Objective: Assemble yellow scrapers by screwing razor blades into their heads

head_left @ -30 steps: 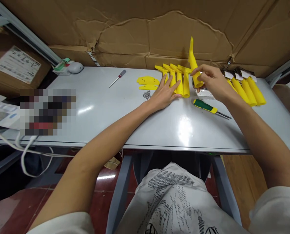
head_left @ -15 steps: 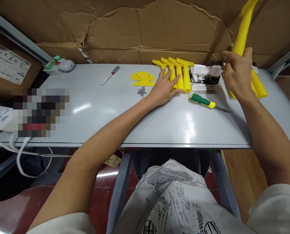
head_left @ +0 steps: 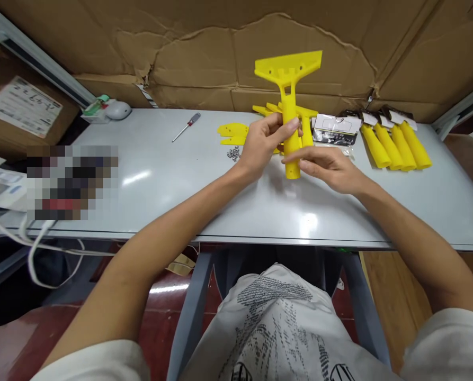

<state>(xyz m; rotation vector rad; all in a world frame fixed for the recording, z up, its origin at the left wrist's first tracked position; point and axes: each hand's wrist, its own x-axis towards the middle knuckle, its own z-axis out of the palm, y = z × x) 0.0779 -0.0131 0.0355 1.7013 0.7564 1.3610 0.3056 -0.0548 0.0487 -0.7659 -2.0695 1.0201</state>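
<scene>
A yellow plastic scraper (head_left: 288,69), with a wide flat head and a round handle, stands upright above the middle of the table. My left hand (head_left: 262,140) is closed round the middle of its handle. My right hand (head_left: 333,166) has its thumb and fingers at the handle's lower end, closed lightly on it. Behind the held scraper, more yellow scrapers (head_left: 308,127) lie in a row, partly hidden. Flat yellow plates (head_left: 232,130) and a small heap of screws (head_left: 233,154) lie left of them. The green-and-yellow screwdriver seen earlier is hidden.
A small screwdriver (head_left: 186,127) lies to the left. Right of the row is a black-and-white box (head_left: 337,128). Several yellow handles (head_left: 399,145) with black-and-white packaging lie at the right. Cardboard (head_left: 196,53) stands behind the table (head_left: 172,185). White cables (head_left: 33,248) hang at the left edge.
My right hand has come from the far right, where it held a yellow scraper raised, to the middle. My left hand has lifted off the row and now grips a scraper handle.
</scene>
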